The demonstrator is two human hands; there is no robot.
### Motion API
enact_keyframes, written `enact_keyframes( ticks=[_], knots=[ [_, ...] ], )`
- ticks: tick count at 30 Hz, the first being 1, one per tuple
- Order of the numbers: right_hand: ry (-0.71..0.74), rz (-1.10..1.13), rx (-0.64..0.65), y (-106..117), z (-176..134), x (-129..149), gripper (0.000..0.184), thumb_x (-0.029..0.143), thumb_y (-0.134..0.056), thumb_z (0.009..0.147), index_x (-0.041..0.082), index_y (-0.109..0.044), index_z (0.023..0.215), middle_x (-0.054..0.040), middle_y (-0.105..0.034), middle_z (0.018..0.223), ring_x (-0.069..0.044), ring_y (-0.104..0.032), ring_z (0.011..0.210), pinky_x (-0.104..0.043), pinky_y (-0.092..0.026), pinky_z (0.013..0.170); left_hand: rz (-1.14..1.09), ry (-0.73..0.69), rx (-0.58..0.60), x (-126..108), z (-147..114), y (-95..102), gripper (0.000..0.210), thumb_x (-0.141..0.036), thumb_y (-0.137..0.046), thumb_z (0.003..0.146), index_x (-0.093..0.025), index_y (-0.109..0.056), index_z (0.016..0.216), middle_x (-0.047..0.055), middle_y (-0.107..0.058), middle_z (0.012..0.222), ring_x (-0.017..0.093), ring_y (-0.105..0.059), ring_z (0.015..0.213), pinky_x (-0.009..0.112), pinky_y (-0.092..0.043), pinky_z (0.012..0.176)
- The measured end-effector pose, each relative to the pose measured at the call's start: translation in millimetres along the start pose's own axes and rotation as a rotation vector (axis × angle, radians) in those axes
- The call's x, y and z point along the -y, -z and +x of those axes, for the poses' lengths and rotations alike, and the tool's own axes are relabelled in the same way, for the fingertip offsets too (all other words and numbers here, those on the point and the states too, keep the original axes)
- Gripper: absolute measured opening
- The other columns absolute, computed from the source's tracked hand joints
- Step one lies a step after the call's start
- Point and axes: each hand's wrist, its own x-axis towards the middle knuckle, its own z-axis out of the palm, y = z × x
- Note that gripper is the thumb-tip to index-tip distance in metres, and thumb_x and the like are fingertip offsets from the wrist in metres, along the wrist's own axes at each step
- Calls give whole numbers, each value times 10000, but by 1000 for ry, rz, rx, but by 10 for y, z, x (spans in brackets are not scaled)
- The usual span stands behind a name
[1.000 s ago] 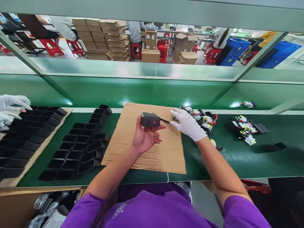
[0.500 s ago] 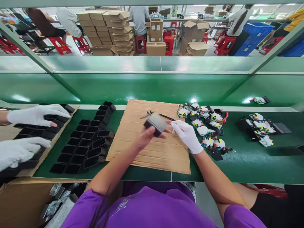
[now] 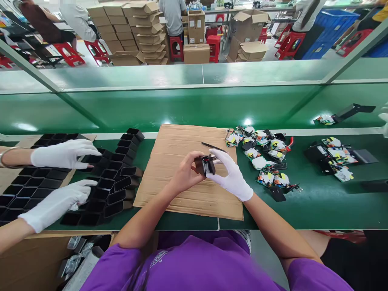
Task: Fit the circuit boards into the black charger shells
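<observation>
Fingers (image 3: 194, 157) of bare left hand (image 3: 185, 173) wrapped around one side of black block (image 3: 200, 165); white-gloved right hand (image 3: 232, 178) pinches the other end, thumb below, forefinger above; black block sits between the two hands, over cardboard (image 3: 157, 161), in front of the purple shirt (image 3: 206, 262); markings on it too small to read.

Black stick (image 3: 214, 147) lies on cardboard just beyond right fingertips, apart from both hands; circuit boards (image 3: 262, 151) heaped right of cardboard on green bench (image 3: 318, 206); second cluster (image 3: 338, 157) farther right, well apart.

Black cases (image 3: 117, 173) stand in rows left of cardboard, open ends up; more cases (image 3: 33, 184) farther left; co-worker's gloved hands (image 3: 65, 153) reach in over these rows, fingers partly bent; can't tell if they grip anything.

Carton (image 3: 30, 258) under bench at left, wrapped items inside; across the divider (image 3: 188, 105), box stacks (image 3: 151, 34), red stools (image 3: 214, 47), blue crates (image 3: 332, 34), seated people (image 3: 172, 18).
</observation>
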Motion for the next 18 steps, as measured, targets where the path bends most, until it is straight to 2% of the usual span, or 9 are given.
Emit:
enact_keyframes(
  ticks=[3, 7, 9, 12, 15, 18],
  knots=[
    [14, 28, -1, 30, 10, 34, 500, 361, -687, 895, 295, -546, 1371, -89, -644, 1301, -255, -623, 1193, -458, -516, 1047, -57, 13, 37, 31, -31, -17, 531, -232, -774, 659, -236, -562, 1146, 110, -645, 1231, 185, -608, 957, 241, -534, 672],
    [-31, 169, 66, 87, 15, 50, 537, 454, -710, 872, 282, -556, 1357, -98, -648, 1289, -262, -646, 1148, -438, -561, 971, -167, 64, 58, 35, -57, -21, 547, -300, -815, 664, -244, -562, 1145, 116, -624, 1283, 203, -596, 1025, 254, -541, 707],
    [-35, 179, 73, 108, 17, 49, 492, 475, -669, 900, 279, -574, 1341, -102, -647, 1294, -265, -636, 1168, -435, -570, 954, -196, 87, 63, 36, -62, -19, 557, -298, -829, 656, -247, -567, 1145, 113, -619, 1293, 211, -591, 1054, 261, -544, 724],
    [-32, 134, 45, 111, 17, 49, 367, 431, -598, 955, 282, -611, 1290, -90, -658, 1280, -246, -633, 1174, -433, -556, 981, -179, 98, 63, 53, -65, -24, 539, -269, -829, 651, -247, -586, 1132, 101, -629, 1279, 201, -595, 1023, 257, -539, 719],
    [-8, 97, 12, 86, 14, 50, 262, 353, -612, 954, 286, -645, 1206, -67, -680, 1246, -220, -644, 1159, -417, -539, 1013, -127, 68, 78, 71, -66, -40, 533, -248, -817, 659, -245, -598, 1144, 93, -645, 1243, 184, -595, 966, 243, -525, 688],
    [10, 64, -27, 63, 8, 49, 163, 298, -604, 956, 278, -668, 1105, -60, -704, 1191, -206, -673, 1101, -405, -559, 982, -77, 30, 105, 66, -63, -53, 527, -247, -807, 668, -236, -609, 1157, 89, -664, 1192, 187, -607, 951, 248, -515, 687]
  ],
)
